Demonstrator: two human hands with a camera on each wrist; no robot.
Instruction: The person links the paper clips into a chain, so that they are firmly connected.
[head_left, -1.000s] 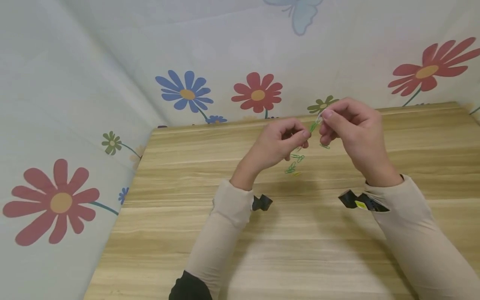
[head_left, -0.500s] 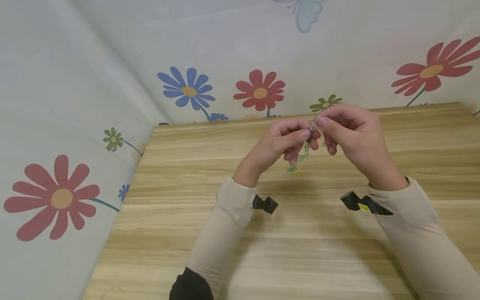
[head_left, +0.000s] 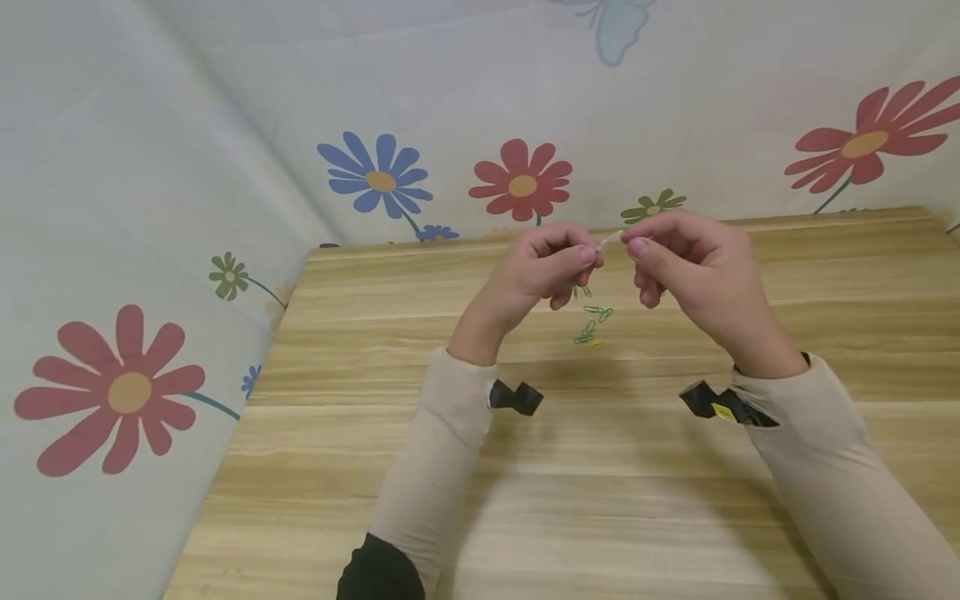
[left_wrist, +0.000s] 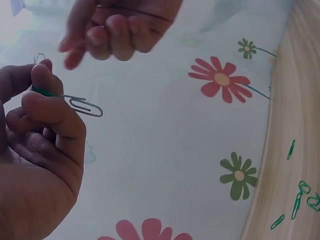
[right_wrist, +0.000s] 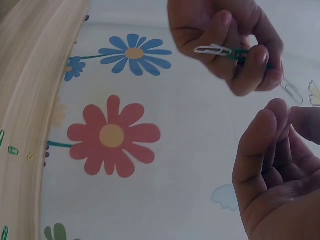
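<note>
My left hand [head_left: 528,271] pinches a short chain of paper clips between thumb and fingers. Its middle part, a green paper clip [right_wrist: 237,54], is partly hidden by the fingers. One white paper clip [left_wrist: 88,114] sticks out past the curled fingers. At the other end another white paper clip [head_left: 610,240] points toward my right hand [head_left: 693,267]. The right thumb and index finger sit close together right at that clip's tip in the head view. Both wrist views show its rounded end exposed, outside the right fingers. The right hand's other fingers are loosely bent.
Several green paper clips [head_left: 585,332] and a yellow paper clip [head_left: 597,344] lie on the wooden table [head_left: 360,333] below the hands. A flower-printed cloth [head_left: 450,100] rises behind the table's far edge. A black wrist camera [head_left: 517,397] sits on each sleeve.
The hands came together, then my left hand drew left and slightly up with the chain. The end white clip, earlier at the right fingertips, now projects from the left fingers.
</note>
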